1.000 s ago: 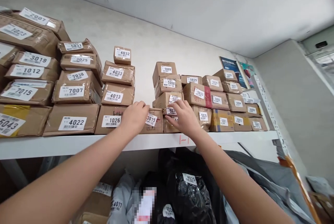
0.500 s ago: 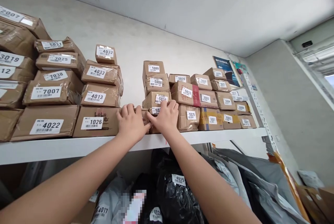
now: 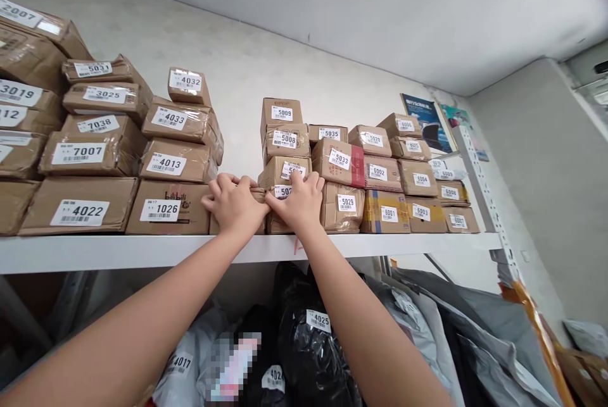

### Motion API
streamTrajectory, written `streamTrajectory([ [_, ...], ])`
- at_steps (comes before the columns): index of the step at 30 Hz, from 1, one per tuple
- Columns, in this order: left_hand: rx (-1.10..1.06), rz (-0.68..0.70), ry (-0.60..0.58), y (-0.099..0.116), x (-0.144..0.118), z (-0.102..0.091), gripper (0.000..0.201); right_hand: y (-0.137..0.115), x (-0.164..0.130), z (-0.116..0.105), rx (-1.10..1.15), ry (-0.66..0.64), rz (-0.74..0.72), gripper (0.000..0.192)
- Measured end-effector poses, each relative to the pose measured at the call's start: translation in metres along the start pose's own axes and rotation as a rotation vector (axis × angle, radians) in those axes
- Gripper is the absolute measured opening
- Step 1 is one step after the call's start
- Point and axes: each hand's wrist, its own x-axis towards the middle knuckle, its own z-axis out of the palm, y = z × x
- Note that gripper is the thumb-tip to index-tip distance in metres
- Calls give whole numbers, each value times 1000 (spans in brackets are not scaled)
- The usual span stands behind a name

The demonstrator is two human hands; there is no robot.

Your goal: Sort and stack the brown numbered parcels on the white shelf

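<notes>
My left hand [image 3: 235, 204] is on a low brown cardboard box [image 3: 216, 225], its bent fingers over the upper part and its thumb toward the right. Much of that box is hidden behind the hand. Beside it, my right hand [image 3: 298, 199] has its fingers apart against the front of a stack, over the labels of two boxes. The upper of these, a taped carton [image 3: 273, 171], has its number partly covered. The thumbs nearly meet between the two stacks. To the left sits a box labelled 1026 [image 3: 190, 204]; to the right, a box labelled 5029 [image 3: 344, 220].
The white shelf [image 3: 361, 245] carries several stacks of numbered cartons, including box 4022 [image 3: 38, 207] and box 6001 [image 3: 387, 228]. Below hang or lie a black plastic parcel [image 3: 308, 350] and a grey bag [image 3: 171, 388]. A perforated upright [image 3: 484, 185] bounds the right end.
The view has tilted and shifted slightly. Both hands remain at the same boxes; more of the low box's front now shows below my left hand.
</notes>
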Motion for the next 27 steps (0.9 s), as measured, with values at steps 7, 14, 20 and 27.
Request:
streamTrajectory([
  [7, 12, 52, 13, -4, -2, -14, 29, 5, 2, 0, 6, -34, -20, 36],
  [14, 144, 47, -205, -7, -11, -21, 76, 9, -2, 4, -42, -8, -113, 39],
  [20, 116, 33, -203, 7, -15, -30, 68, 12, 1, 2, -39, -27, -96, 38],
  [27, 292, 324, -447, -23, 0, -46, 118, 12, 2, -2, -75, -71, -111, 46],
])
